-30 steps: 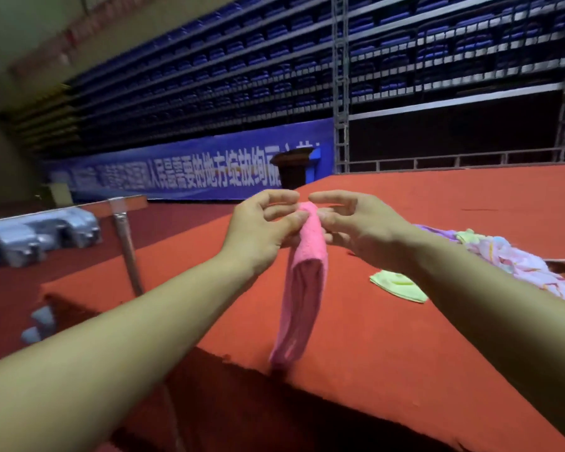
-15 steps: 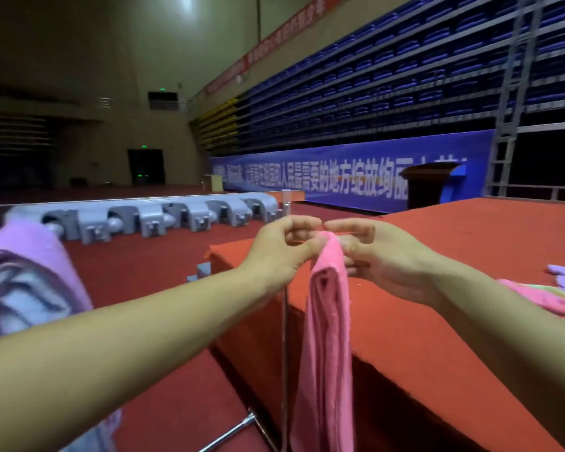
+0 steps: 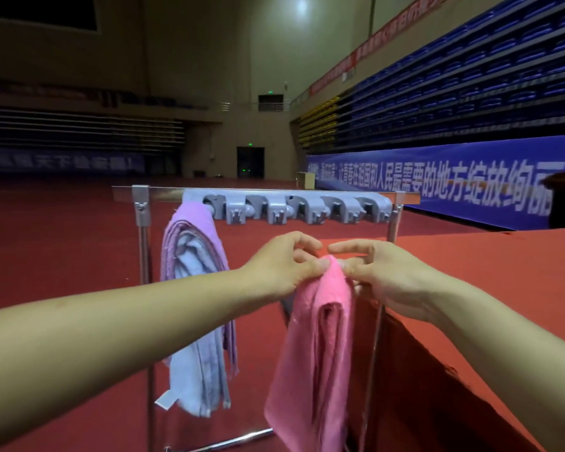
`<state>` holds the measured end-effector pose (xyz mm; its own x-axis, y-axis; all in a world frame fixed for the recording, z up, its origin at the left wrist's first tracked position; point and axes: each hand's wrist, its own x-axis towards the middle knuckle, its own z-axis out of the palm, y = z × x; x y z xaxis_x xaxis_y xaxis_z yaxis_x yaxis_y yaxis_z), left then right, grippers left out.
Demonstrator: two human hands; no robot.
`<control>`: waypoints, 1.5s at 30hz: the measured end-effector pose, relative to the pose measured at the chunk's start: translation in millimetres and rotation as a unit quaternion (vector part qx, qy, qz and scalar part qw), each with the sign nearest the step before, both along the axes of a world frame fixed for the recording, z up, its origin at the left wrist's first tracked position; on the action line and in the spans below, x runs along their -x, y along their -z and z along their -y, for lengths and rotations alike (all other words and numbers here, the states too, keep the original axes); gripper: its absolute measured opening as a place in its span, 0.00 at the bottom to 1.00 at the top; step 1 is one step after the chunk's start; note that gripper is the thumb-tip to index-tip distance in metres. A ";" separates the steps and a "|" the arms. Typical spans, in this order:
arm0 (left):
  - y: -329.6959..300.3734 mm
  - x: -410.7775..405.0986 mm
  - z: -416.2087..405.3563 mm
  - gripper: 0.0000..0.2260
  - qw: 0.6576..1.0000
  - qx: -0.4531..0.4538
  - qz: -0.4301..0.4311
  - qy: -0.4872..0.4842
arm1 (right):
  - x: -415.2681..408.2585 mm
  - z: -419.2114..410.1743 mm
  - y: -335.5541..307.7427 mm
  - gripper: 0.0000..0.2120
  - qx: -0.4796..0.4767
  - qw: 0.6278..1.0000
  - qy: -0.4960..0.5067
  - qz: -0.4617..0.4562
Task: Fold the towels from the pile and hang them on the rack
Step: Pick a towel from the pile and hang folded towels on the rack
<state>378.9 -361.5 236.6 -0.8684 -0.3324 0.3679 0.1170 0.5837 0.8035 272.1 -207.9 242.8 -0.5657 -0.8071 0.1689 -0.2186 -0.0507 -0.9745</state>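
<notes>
rack (image 3: 294,207) now ahead | pink towel (image 3: 313,347) hangs from both hands' pinch

An indoor sports arena: tiered blue seats (image 3: 490,83), a long banner (image 3: 437,181), a wide red floor (image 3: 62,239).

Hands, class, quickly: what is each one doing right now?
Left hand: pinching the top of the pink towel.
Right hand: pinching the same towel's top.
</notes>
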 end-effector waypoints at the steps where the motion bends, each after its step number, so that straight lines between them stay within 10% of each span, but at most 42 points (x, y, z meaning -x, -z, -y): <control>1: -3.6 -2.7 5.2 0.09 1.000 0.027 0.004 -0.014 | 0.5 5.9 -1.2 0.18 -0.002 1.000 -0.009 -0.006; 25: -97.6 -33.1 150.0 0.12 0.986 0.102 0.023 -0.132 | -3.0 180.2 -107.3 0.23 -0.078 0.942 -0.023 -0.326; 36: -93.1 -17.4 151.4 0.11 0.909 0.285 0.144 -0.268 | 10.9 196.5 -78.6 0.18 -0.068 0.913 0.106 -0.389; 41: -83.5 -28.8 129.3 0.08 0.874 0.360 0.015 -0.326 | -2.3 181.6 -70.6 0.15 -0.026 0.946 0.061 -0.318; 45: -62.8 -39.4 91.1 0.13 0.912 0.250 -0.150 -0.289 | -7.5 176.4 -54.3 0.14 -0.001 0.967 0.024 -0.255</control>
